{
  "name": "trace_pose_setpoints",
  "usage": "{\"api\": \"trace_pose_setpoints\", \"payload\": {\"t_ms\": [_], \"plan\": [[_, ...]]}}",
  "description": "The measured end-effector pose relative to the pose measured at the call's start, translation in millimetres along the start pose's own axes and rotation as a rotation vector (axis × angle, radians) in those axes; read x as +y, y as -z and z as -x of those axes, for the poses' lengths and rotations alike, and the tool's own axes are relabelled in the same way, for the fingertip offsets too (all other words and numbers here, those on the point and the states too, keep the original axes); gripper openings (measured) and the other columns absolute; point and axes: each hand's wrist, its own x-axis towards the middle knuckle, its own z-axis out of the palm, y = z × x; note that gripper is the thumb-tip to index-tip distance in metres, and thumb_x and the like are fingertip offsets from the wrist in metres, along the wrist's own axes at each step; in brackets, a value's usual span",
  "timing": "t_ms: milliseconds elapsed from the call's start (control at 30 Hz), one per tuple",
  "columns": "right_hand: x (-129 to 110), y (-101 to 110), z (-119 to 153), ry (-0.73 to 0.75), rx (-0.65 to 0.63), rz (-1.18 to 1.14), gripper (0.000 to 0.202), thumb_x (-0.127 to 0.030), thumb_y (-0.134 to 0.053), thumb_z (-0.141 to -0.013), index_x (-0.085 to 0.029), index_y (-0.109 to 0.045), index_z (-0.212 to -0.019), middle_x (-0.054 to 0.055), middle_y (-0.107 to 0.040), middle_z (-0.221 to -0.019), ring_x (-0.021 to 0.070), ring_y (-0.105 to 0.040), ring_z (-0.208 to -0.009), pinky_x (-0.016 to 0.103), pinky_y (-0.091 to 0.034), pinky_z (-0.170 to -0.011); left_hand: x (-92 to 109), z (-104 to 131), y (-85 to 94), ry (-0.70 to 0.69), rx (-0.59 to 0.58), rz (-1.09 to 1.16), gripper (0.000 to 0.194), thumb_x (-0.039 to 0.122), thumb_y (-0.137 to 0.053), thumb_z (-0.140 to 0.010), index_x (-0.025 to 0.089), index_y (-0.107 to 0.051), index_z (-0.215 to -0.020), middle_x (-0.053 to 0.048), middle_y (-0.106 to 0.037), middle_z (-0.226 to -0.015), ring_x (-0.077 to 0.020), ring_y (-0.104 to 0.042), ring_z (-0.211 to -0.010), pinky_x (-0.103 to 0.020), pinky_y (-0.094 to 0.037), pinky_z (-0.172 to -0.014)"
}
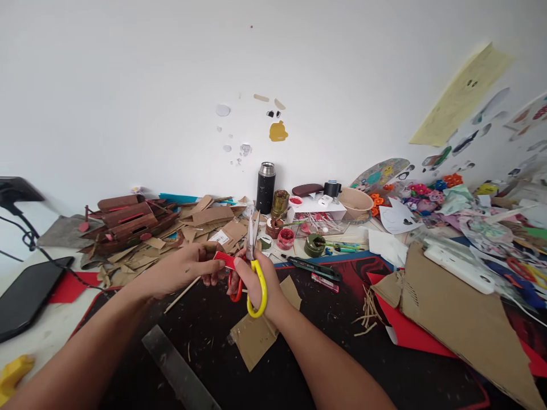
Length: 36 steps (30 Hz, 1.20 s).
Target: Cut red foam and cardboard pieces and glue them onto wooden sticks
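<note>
One left hand (pixel 182 269), fingertips pinched on one red strip (pixel 224 260). One right hand (pixel 265 285), fingers closed round one pair of scissors (pixel 253 263), two blades up and parted; strip between both hands. Below: one ruler (pixel 177 367), one cardboard piece (pixel 255 341). Beyond: one cutter (pixel 314 269), one red pot (pixel 285 239), one green pot (pixel 315 245), one black flask (pixel 265 191).

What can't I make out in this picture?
All in the head view:
Red piece: partly covered by left hand and right hand.
Metal bar: lower end cut off by bottom edge.
Yellow object: cut off by left edge.
White label: print too small.
</note>
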Motion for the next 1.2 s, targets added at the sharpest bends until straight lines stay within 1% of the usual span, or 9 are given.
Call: {"api": "trace_pose_setpoints", "payload": {"t_ms": [167, 300, 500, 600, 700, 833, 900, 1033, 1200], "plan": [[-2, 0, -2, 0.002, -0.003, 0.009, 0.037, -0.057, -0.069, -0.092, -0.025, -0.052, -0.099, -0.009, -0.060, -0.054, 0.0155, -0.061, -0.041, 0.024, -0.052, -0.043, 5, 5, 8.9, -0.024, 0.036, -0.065, 0.046, 0.066, -0.069, -0.093, 0.023, -0.079, -0.101, -0.005, -0.077, -0.087, -0.0213, -0.066, -0.074, -0.031, -0.054, -0.067], [-3, -1, 0, -0.012, -0.023, 0.055, 0.036, -0.055, -0.070, -0.091, -0.024, -0.053, -0.098, -0.009, -0.059, -0.052, 0.0144, -0.060, -0.040, 0.022, -0.051, -0.044, 5, 4, 9.8, -0.011, 0.057, -0.120, 0.041, 0.063, -0.076, -0.087, 0.022, -0.082, -0.091, -0.002, -0.071, -0.074, -0.0181, -0.059, -0.065, -0.026, -0.045, -0.058], [-6, -3, 3, -0.007, -0.022, 0.094, 0.036, -0.053, -0.074, -0.090, -0.024, -0.055, -0.095, -0.009, -0.058, -0.059, 0.0139, -0.061, -0.043, 0.025, -0.054, -0.048, 9, 5, 4.2, 0.074, -0.054, -0.013, 0.038, 0.061, -0.083, -0.079, 0.023, -0.079, -0.086, -0.004, -0.079, -0.075, -0.0223, -0.071, -0.066, -0.029, -0.055, -0.060], [-7, -3, 3, -0.011, -0.024, 0.056, 0.037, -0.057, -0.071, -0.092, -0.025, -0.054, -0.098, -0.009, -0.057, -0.056, 0.0149, -0.060, -0.042, 0.025, -0.052, -0.046, 9, 5, 3.5, 0.055, -0.034, 0.020, 0.037, 0.059, -0.084, -0.078, 0.024, -0.077, -0.082, -0.002, -0.077, -0.071, -0.0213, -0.069, -0.063, -0.029, -0.054, -0.059], [-9, -1, 1, -0.007, -0.015, -0.022, 0.046, -0.066, -0.072, -0.090, -0.025, -0.051, -0.098, -0.010, -0.057, -0.055, 0.0154, -0.060, -0.041, 0.026, -0.054, -0.045, 5, 3, 8.3, 0.004, 0.078, 0.036, 0.037, 0.059, -0.085, -0.079, 0.023, -0.077, -0.080, -0.002, -0.075, -0.070, -0.0194, -0.066, -0.062, -0.028, -0.051, -0.059], [-10, -1, 0, -0.021, -0.031, -0.068, 0.059, -0.078, -0.073, -0.085, -0.024, -0.051, -0.098, -0.008, -0.060, -0.058, 0.0152, -0.061, -0.043, 0.027, -0.056, -0.046, -3, 1, 18.4, -0.057, 0.376, 0.096, 0.041, 0.061, -0.083, -0.080, 0.021, -0.075, -0.074, -0.002, -0.070, -0.066, -0.0175, -0.059, -0.059, -0.028, -0.049, -0.059], [-9, -1, 2, -0.048, -0.064, -0.053, 0.062, -0.080, -0.073, -0.085, -0.024, -0.052, -0.098, -0.007, -0.060, -0.060, 0.0140, -0.059, -0.042, 0.025, -0.054, -0.043, -3, 1, 20.6, -0.081, 0.472, 0.132, 0.042, 0.059, -0.085, -0.078, 0.021, -0.072, -0.068, -0.002, -0.068, -0.063, -0.0170, -0.057, -0.057, -0.029, -0.048, -0.057], [-4, -3, 6, -0.098, -0.137, 0.061, 0.062, -0.083, -0.070, -0.087, -0.023, -0.055, -0.097, -0.007, -0.060, -0.059, 0.0123, -0.056, -0.039, 0.021, -0.047, -0.038, 6, 2, 18.0, -0.121, 0.548, 0.178, 0.040, 0.054, -0.088, -0.073, 0.022, -0.068, -0.059, 0.000, -0.063, -0.057, -0.0156, -0.053, -0.053, -0.029, -0.046, -0.054], [-1, -2, 10, -0.053, -0.169, 0.233, 0.053, -0.074, -0.067, -0.096, -0.022, -0.059, -0.098, -0.006, -0.061, -0.062, 0.0111, -0.058, -0.041, 0.018, -0.044, -0.041, 15, 3, 12.5, -0.114, 0.587, 0.181, 0.039, 0.052, -0.088, -0.070, 0.022, -0.067, -0.059, 0.001, -0.062, -0.057, -0.0151, -0.052, -0.053, -0.028, -0.046, -0.054]]}}
